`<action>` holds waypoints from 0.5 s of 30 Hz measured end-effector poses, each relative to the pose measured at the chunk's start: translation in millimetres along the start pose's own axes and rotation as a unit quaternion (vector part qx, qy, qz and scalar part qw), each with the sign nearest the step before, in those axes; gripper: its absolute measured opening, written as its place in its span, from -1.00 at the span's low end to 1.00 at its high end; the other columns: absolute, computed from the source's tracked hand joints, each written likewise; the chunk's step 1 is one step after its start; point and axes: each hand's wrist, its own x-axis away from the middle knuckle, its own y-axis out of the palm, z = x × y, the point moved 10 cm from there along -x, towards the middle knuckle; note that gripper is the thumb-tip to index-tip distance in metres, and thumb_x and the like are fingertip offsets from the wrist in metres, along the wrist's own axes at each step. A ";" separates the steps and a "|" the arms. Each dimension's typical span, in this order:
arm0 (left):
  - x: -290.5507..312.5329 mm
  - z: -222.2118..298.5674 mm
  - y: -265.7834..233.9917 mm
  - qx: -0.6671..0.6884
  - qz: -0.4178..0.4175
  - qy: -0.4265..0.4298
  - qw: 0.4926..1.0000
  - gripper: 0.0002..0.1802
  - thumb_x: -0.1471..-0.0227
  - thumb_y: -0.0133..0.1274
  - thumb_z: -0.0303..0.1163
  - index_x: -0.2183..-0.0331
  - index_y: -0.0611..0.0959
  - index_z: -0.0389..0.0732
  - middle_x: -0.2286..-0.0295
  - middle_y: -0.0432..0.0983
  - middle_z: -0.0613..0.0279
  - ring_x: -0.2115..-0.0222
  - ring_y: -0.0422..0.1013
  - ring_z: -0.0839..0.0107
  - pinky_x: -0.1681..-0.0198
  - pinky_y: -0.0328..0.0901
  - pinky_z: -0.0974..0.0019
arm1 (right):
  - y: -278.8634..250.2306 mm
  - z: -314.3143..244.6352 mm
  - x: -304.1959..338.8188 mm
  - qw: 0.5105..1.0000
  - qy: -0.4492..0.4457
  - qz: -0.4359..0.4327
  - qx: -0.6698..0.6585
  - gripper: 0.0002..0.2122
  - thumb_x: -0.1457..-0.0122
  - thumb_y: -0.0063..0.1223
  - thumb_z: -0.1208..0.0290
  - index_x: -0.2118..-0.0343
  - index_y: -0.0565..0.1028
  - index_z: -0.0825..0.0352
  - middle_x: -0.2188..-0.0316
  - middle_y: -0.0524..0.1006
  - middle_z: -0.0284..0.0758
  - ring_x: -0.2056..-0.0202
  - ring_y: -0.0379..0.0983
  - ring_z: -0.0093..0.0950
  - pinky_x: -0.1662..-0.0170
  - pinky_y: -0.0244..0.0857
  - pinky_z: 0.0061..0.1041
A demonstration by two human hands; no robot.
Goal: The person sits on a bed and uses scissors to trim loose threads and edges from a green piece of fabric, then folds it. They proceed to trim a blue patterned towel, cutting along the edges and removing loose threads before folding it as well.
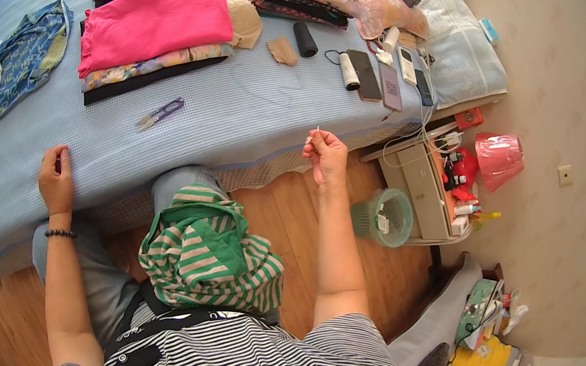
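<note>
My right hand (326, 159) is raised beside the bed's edge, its fingertips pinched together. A tiny thin sliver shows above the fingertips, too small to name. My left hand (57, 180) is over the bed's near edge at the left, thumb and fingers pressed together; anything between them is too small to see. A green and beige striped garment (209, 246) lies bunched on my lap, with neither hand touching it. Between the hands, farther in on the bed, lie small purple-handled scissors (161, 113).
The bed (240, 128) carries a folded pink cloth (160, 29), blue patterned clothing (31, 58), a black cylinder (304, 39) and several phones (364, 75). Right of me stand a green basket (391, 219) and a bedside cabinet (418, 177) with a pink lamp (498, 159).
</note>
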 end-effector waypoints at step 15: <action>-3.4 -15.7 4.6 0.003 0.003 0.026 1.000 -0.87 -0.11 0.01 -0.43 0.31 0.60 -0.24 0.43 0.49 0.27 0.45 0.40 0.46 0.33 0.32 0.42 | -17.5 -59.8 -108.8 0.916 -0.176 0.155 0.325 -0.80 0.01 0.26 0.40 0.60 0.51 0.41 0.74 0.41 -0.39 0.67 0.29 -0.58 0.56 0.19 -0.53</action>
